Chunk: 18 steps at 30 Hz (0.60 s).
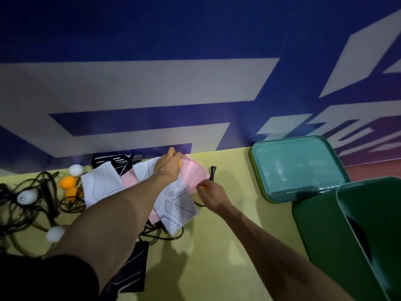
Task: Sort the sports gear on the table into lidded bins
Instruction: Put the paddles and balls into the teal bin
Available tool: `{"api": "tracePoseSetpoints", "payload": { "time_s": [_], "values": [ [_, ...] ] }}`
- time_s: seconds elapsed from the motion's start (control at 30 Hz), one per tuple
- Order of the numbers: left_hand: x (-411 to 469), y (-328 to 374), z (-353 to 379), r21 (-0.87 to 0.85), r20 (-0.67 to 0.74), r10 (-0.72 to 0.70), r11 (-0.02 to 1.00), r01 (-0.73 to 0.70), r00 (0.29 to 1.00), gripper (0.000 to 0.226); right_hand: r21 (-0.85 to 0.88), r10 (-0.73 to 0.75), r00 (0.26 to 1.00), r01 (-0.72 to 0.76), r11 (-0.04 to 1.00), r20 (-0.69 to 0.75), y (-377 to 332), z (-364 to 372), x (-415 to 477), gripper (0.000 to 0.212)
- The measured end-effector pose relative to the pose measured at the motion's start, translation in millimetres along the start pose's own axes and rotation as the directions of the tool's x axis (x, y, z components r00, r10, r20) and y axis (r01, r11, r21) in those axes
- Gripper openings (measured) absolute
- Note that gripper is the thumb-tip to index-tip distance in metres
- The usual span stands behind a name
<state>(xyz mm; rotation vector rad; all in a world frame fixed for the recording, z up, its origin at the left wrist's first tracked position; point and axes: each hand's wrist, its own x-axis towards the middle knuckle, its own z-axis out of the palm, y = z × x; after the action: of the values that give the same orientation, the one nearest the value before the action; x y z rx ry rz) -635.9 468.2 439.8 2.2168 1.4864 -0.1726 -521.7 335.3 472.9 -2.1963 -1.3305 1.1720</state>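
Here, left hand (170,163) gripping far orange ball (180,163), right hand (212,193) pinching near orange ball (204,187).

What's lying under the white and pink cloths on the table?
Dark cord loops poke out from under the white cloth's near edge. How far they run beneath, or what else is there, is hidden.

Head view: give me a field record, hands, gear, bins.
left hand: grips an orange ball at the pink cloth
right hand: pinches a second orange ball
loose gear: white ball, patterned towels, tangled ropes at left
green bin: right edge, near
teal lid: beyond the green bin, by the wall
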Motion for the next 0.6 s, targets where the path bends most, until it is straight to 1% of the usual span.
{"api": "tracePoseSetpoints", "payload": {
  "time_s": [0.07,0.1,0.17,0.27,0.33,0.4,0.5,0.57,0.6],
  "values": [
    [0.4,-2.6,5.2,0.053,0.072,0.007,0.999,-0.011,0.997,0.046,0.066,0.015,1.000,-0.013,0.998,-0.028,0.8,0.2,-1.5,0.038],
    [-0.6,-4.0,7.8,0.052,0.103,-0.007,0.999,0.002,0.995,0.045,0.085,0.024,0.999,-0.020,0.996,-0.038,0.2,0.9,-1.8,0.037],
    [-5.0,-7.4,8.7,-0.012,0.088,-0.032,0.999,0.033,0.996,0.041,0.126,0.024,0.997,-0.015,0.992,-0.069,-2.7,3.5,1.1,0.039],
    [-17.7,-13.7,2.9,-0.197,0.002,-0.037,0.980,0.037,0.999,0.042,0.204,0.032,0.993,-0.008,0.979,-0.116,-14.9,5.1,9.1,0.039],
    [-33.9,-30.0,-9.3,-0.370,-0.047,-0.090,0.927,0.067,0.995,0.038,0.294,0.049,0.995,-0.023,0.955,-0.082,-31.7,12.8,19.4,0.035],
    [-54.9,-53.4,-23.0,-0.474,-0.107,-0.148,0.877,0.081,0.983,0.032,0.387,0.059,0.998,-0.046,0.921,-0.023,-52.8,25.9,26.4,0.027],
    [-94.3,-98.3,-39.9,-0.564,-0.156,-0.246,0.817,0.118,0.957,0.018,0.383,0.025,0.999,-0.033,0.923,0.027,-84.9,55.3,26.1,0.020],
    [-118.8,-127.4,-46.1,-0.584,-0.187,-0.300,0.800,0.140,0.935,0.009,0.335,-0.018,0.998,-0.003,0.942,0.059,-106.8,73.0,15.5,0.010],
    [-130.1,-141.6,-47.7,-0.595,-0.207,-0.339,0.788,0.157,0.918,0.014,0.293,-0.044,0.996,0.021,0.956,0.074,-116.8,81.7,10.3,0.010]
  ]
}}
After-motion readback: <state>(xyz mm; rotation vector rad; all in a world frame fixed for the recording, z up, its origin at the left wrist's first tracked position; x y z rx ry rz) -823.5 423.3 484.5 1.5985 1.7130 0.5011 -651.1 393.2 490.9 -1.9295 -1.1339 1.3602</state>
